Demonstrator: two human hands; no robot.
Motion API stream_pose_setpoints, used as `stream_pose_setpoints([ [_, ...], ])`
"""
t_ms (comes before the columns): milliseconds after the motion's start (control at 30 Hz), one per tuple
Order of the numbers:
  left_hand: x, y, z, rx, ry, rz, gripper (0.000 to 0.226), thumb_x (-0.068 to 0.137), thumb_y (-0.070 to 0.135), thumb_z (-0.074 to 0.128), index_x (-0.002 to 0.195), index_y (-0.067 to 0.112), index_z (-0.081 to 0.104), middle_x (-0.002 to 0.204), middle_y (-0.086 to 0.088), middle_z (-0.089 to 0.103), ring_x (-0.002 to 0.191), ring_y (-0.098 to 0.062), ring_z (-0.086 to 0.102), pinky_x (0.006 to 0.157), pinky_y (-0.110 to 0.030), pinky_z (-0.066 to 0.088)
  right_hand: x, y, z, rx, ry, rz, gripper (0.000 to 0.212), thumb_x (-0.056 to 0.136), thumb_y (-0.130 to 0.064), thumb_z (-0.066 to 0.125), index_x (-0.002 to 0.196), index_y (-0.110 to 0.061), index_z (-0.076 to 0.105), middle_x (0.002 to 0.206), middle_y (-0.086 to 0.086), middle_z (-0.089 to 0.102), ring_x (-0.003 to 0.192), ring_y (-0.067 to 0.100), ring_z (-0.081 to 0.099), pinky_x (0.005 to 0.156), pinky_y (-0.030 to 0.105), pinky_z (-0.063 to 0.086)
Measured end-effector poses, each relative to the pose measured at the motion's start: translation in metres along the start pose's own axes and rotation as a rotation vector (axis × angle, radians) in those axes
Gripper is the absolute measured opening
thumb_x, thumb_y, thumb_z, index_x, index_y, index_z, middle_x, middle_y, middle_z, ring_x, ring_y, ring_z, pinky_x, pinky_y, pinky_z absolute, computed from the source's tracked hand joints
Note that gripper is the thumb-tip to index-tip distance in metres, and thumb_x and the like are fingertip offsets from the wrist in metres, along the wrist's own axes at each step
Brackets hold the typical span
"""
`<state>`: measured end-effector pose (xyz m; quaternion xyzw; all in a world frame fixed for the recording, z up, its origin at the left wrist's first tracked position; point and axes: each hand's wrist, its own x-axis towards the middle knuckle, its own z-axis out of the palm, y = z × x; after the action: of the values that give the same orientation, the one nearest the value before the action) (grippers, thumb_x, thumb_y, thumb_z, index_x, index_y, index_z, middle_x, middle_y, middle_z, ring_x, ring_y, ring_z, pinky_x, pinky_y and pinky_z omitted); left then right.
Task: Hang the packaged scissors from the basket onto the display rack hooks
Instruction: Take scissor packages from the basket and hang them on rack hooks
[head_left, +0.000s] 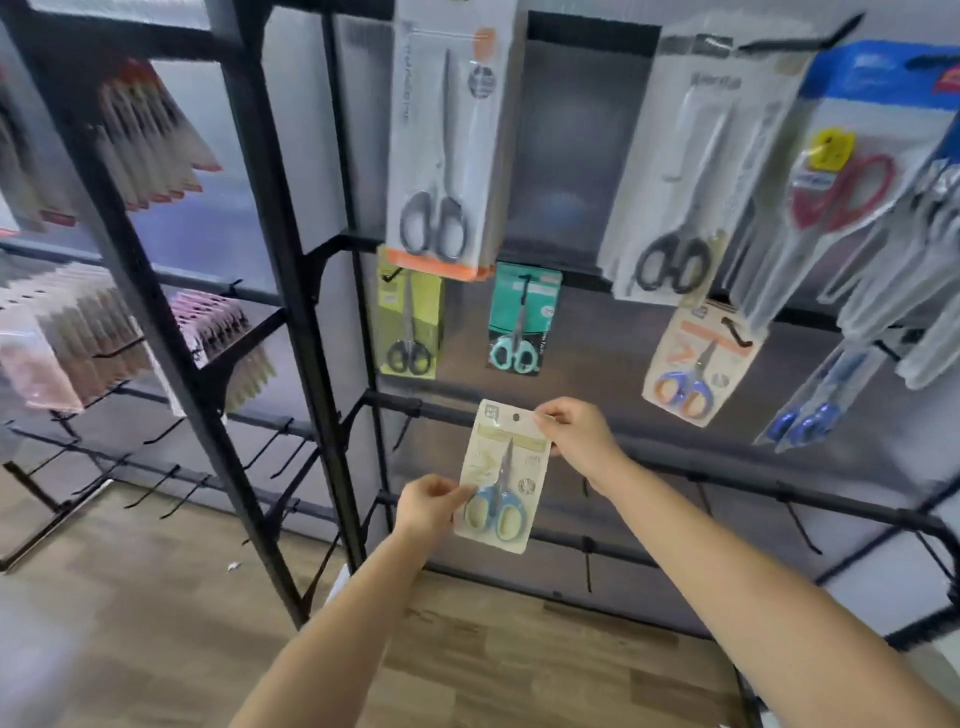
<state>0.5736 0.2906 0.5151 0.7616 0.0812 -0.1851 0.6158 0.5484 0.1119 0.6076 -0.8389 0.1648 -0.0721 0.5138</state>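
Observation:
A cream card pack of small scissors with blue and yellow handles (501, 475) is held upright in front of the black display rack (519, 415). My left hand (428, 504) pinches its lower left edge beside the handles. My right hand (574, 439) pinches its top right corner, next to the round hang hole. The pack's top sits level with a horizontal rack bar; a short black hook (402, 431) juts from that bar just left of it. No basket is in view.
Other scissor packs hang above: a tall white-orange one (449, 140), a yellow-green one (410, 317), a teal one (522, 317), an orange-blue one (696, 364), more at right. Bare hooks (800, 525) line the lower bars. Left racks hold pink packets (62, 332). Wooden floor lies below.

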Motion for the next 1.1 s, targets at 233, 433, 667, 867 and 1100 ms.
stream_pose_setpoints([
  [233,0.035,-0.022,-0.074,-0.04,-0.024,-0.075,0.022,0.078,0.026,0.077,0.075,0.009,0.064,0.071,-0.005,0.064,0.073,-0.022,0.062,0.08,-0.043,0.055,0.019,-0.025,0.083,-0.054,-0.033,0.055,0.012,0.094,-0.01,0.051,0.093,-0.014,0.063,0.098,0.003,0.063,0.095,0.019,0.058,0.083,0.041,0.052],
  [433,0.058,-0.052,-0.114,-0.009,-0.034,-0.157,0.023,0.08,0.025,0.076,0.068,0.011,0.061,0.069,-0.005,0.063,0.072,-0.023,0.061,0.078,-0.043,0.055,0.029,-0.021,0.142,-0.093,-0.052,0.168,0.012,0.094,-0.01,0.052,0.09,-0.014,0.062,0.087,-0.004,0.06,0.09,0.016,0.055,0.085,0.039,0.05],
  [667,0.078,-0.092,-0.129,-0.028,-0.01,-0.262,0.019,0.082,0.02,0.073,0.071,0.011,0.06,0.078,-0.01,0.067,0.084,-0.032,0.066,0.083,-0.048,0.055,0.041,-0.009,0.19,-0.194,-0.113,0.245,0.017,0.094,-0.008,0.052,0.105,-0.001,0.063,0.094,0.004,0.057,0.091,0.017,0.053,0.083,0.034,0.048],
  [867,0.1,-0.107,-0.129,0.035,0.043,-0.234,0.017,0.085,0.027,0.069,0.083,0.011,0.062,0.081,-0.006,0.066,0.078,-0.023,0.061,0.061,-0.029,0.047,0.064,0.011,0.212,-0.339,-0.129,0.22,0.017,0.095,-0.013,0.05,0.101,-0.008,0.065,0.107,0.004,0.065,0.101,0.018,0.058,0.077,0.025,0.042],
  [1100,0.128,-0.117,-0.124,0.037,0.053,-0.259,0.023,0.087,0.027,0.067,0.097,0.007,0.062,0.089,-0.006,0.065,0.073,-0.013,0.058,0.054,-0.021,0.04,0.084,0.038,0.227,-0.368,-0.112,0.231,0.015,0.096,-0.014,0.047,0.095,-0.014,0.062,0.099,-0.002,0.061,0.092,0.013,0.054,0.073,0.026,0.041],
])
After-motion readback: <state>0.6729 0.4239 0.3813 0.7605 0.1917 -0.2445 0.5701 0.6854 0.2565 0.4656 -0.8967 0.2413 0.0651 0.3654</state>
